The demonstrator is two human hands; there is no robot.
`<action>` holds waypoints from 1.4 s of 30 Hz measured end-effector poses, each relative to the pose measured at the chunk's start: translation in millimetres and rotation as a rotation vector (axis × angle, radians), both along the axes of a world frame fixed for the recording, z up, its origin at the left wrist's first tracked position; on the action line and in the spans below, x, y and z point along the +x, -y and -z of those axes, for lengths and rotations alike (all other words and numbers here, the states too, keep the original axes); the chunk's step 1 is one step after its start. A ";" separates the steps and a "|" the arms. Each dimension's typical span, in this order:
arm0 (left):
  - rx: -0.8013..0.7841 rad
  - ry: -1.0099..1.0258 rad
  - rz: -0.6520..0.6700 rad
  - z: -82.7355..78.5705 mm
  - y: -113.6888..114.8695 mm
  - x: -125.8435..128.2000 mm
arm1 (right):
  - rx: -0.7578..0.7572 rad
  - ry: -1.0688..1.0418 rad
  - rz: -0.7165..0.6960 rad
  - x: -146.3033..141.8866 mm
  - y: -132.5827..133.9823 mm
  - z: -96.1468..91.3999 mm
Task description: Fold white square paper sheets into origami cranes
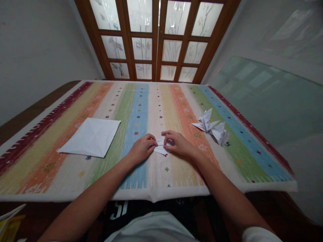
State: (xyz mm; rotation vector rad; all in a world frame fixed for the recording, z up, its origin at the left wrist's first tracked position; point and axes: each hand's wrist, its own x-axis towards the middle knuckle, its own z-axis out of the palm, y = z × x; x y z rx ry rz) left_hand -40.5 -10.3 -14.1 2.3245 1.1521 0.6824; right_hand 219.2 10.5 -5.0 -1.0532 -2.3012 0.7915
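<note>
A small folded piece of white paper (160,150) lies on the striped mat (151,111) near its front middle. My left hand (141,148) presses on the paper's left side with fingers curled. My right hand (176,143) pinches the paper's right side, fingers closed on it. Most of the paper is hidden under both hands.
A flat stack of white paper sheets (91,137) lies to the left on the mat. Two folded white paper cranes (212,127) sit to the right. A wooden door with frosted glass panes (156,37) stands behind the table. A glass pane (272,101) leans at the right.
</note>
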 end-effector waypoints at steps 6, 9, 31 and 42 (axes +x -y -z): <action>-0.039 0.095 0.051 -2.7 2.6 1.7 | -0.084 -0.006 0.011 -2.0 1.5 -4.7; -0.079 0.132 -0.013 -4.8 3.6 1.5 | -0.176 -0.082 0.049 -3.6 5.6 -6.9; 0.478 0.172 0.100 -11.8 8.2 -0.7 | 0.591 0.009 -0.171 -4.3 13.0 -13.5; 0.234 -0.119 0.207 -5.5 6.0 -3.4 | 0.331 0.190 -0.174 -7.9 18.3 -2.9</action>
